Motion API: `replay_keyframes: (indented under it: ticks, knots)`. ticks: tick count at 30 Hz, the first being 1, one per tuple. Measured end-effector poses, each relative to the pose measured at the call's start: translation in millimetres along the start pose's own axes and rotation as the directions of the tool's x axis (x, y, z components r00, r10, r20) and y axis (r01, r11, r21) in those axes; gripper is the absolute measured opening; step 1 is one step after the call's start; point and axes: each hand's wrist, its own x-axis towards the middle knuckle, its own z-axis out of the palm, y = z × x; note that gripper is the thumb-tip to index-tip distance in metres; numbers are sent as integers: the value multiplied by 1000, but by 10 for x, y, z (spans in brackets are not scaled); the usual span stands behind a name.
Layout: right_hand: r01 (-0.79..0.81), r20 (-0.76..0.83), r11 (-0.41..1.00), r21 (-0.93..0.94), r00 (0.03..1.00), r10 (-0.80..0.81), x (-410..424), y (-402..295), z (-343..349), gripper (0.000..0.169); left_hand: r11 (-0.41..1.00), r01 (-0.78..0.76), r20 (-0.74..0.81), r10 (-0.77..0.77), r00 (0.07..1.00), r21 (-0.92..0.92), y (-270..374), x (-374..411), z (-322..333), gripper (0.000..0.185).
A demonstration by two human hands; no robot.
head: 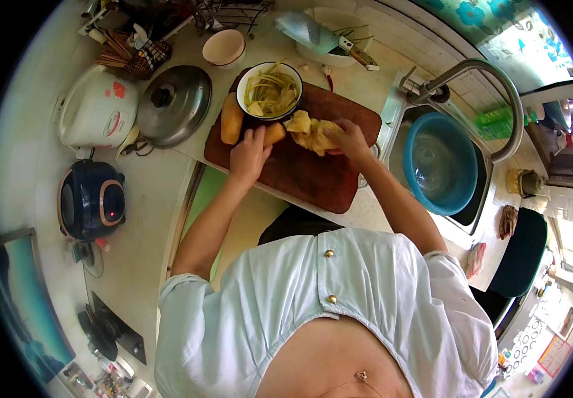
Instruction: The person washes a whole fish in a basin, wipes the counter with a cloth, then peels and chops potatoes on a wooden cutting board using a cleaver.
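Note:
My left hand rests by the near side of the bowl, its fingers on a short orange-brown piece of food. My right hand has its fingers on a clump of pale yellow leafy pickled vegetable. Both lie on a reddish-brown cutting board. A dark-rimmed white bowl at the board's far edge holds yellow-green stalks and leaves. Left of it lies a longer orange-brown piece. Beyond the board, a cleaver lies across a white basin with green stalks.
At right, a blue basin sits in the sink under a curved faucet. A metal lid, a white rice cooker, stacked bowls and a dark blue appliance stand at left. A red chili lies behind the board.

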Motion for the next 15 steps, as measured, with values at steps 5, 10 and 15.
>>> replay_keyframes:
  ticks: [5, 10, 15]
  knots:
    - [209, 98, 950, -232, 977, -191, 217, 8, 30, 39, 989, 138, -56, -135, 989, 47, 150, 83, -26, 49]
    - [269, 21, 722, -638, 943, -333, 73, 1, -181, 41, 994, 101, -177, -92, 980, 45, 122, -102, 118, 54]
    - [412, 74, 598, -688, 859, -507, 90, 170, -264, 36, 989, 132, -140, -140, 980, -63, 152, -200, 114, 56]
